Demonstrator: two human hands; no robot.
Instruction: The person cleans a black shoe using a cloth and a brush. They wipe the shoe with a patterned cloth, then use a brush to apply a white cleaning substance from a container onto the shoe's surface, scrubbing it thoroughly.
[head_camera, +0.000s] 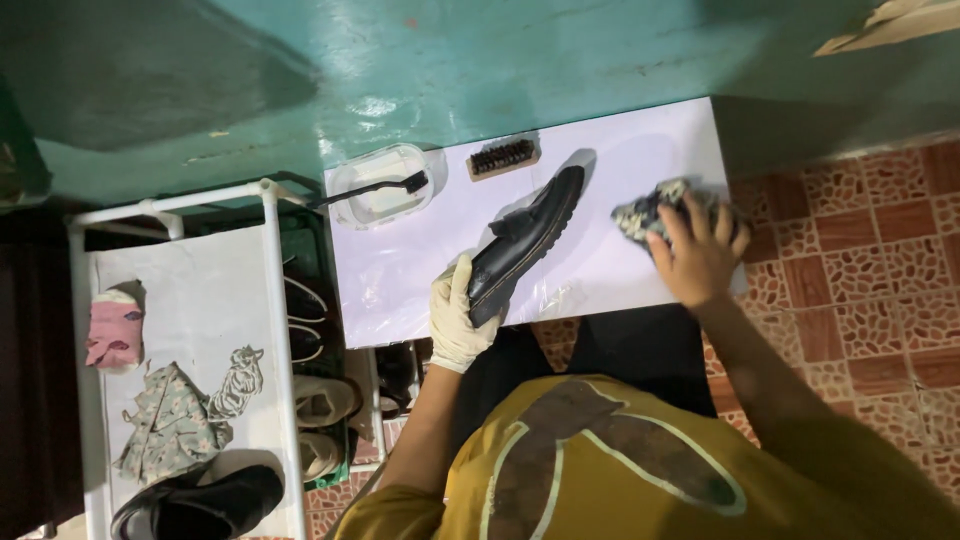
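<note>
While gloved left hand (457, 318) grips black shoe (525, 237), right hand (700, 255) on patterned cloth (645, 213)

Dim room, one hard light from above: the glossy white rectangular tabletop (640, 160) is the brightest area, near blown out. Small glare patch on the teal painted wall (380, 105) just beyond it. The long black leather shoe (525, 240) throws a short soft shadow on the tabletop. Far left of the tabletop is near-black. Focus fair, slight softness.
</note>
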